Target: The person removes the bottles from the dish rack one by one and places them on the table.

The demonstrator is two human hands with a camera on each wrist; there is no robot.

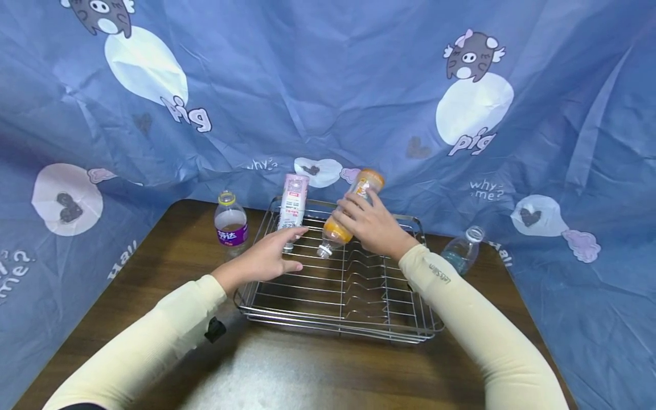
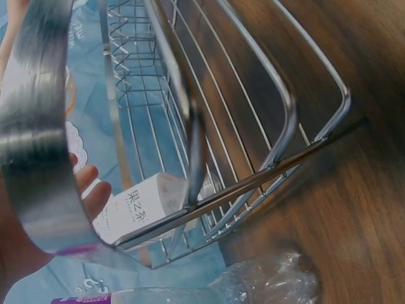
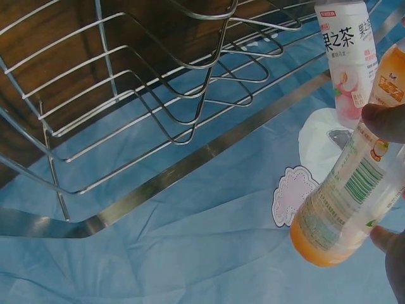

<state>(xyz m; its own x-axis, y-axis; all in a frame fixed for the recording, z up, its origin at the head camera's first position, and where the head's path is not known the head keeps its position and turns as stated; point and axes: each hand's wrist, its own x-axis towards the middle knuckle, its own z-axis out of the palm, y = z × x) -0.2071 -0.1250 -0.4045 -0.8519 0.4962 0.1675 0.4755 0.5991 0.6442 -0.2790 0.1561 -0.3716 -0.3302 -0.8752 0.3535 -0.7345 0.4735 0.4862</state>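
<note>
My right hand (image 1: 376,225) grips a clear plastic bottle with orange bands (image 1: 337,230) around its body, tilted with its uncapped neck pointing down over the wire dish rack (image 3: 212,150). A white-and-pink labelled drink bottle (image 1: 294,199) stands neck down inside the rack's back left part. My left hand (image 1: 263,262) is beside that bottle's lower end, thumb and fingers spread apart with nothing between them. In the left wrist view, the white label (image 2: 130,212) shows behind the rack's end wires, close to the left fingertips.
An uncapped bottle with a purple label (image 1: 233,234) stands left of the rack on the dark wooden table (image 1: 287,370). Another clear bottle (image 1: 461,250) is to the right, partly behind my right sleeve. A blue printed cloth (image 1: 328,85) hangs behind and at the sides.
</note>
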